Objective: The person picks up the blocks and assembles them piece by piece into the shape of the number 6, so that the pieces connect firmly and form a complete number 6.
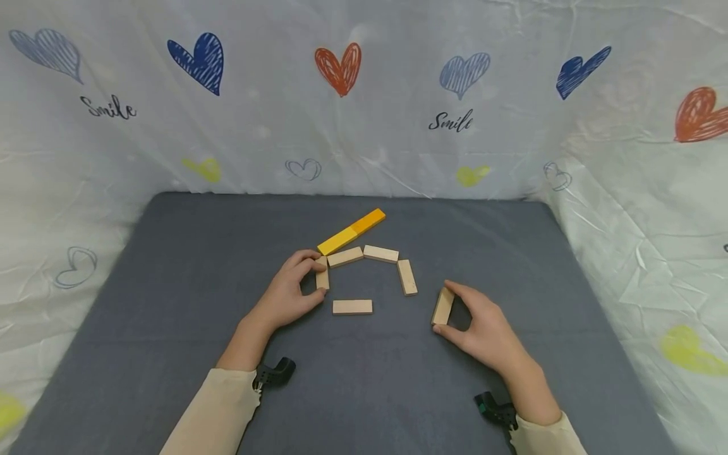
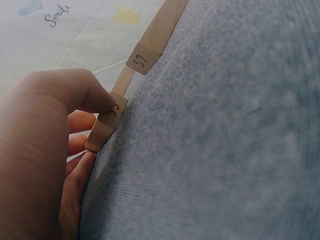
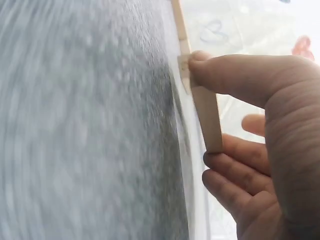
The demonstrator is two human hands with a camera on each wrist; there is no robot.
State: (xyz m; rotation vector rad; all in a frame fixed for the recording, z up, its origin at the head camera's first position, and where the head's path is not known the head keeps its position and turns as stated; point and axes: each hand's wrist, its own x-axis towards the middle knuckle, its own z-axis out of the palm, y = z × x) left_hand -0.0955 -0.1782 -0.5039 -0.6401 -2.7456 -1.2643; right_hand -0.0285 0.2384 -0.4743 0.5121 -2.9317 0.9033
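Note:
My left hand [image 1: 289, 292] pinches a plain wooden block [image 1: 322, 279] by its two ends, thumb at the near end and fingers at the far end. In the left wrist view the thumb lies over a number inked on that block's end [image 2: 105, 127]. Off to the right, my right hand [image 1: 485, 325] grips another plain wooden block [image 1: 443, 306] lengthwise between thumb and fingertips. The right wrist view shows this block [image 3: 207, 120] tilted, its long side facing the camera. Between the hands, two end-to-end blocks [image 1: 345, 256] [image 1: 381, 254] and a slanted one [image 1: 407, 277] form an arch with the left-hand block.
Another plain block [image 1: 352, 307] lies crosswise inside the arch's open near side. Behind the arch, a yellow block [image 1: 338, 241] and an orange block [image 1: 368, 221] lie end to end on a diagonal. Grey cloth [image 1: 364, 392] covers the table, with a heart-patterned white curtain [image 1: 387, 145] behind it.

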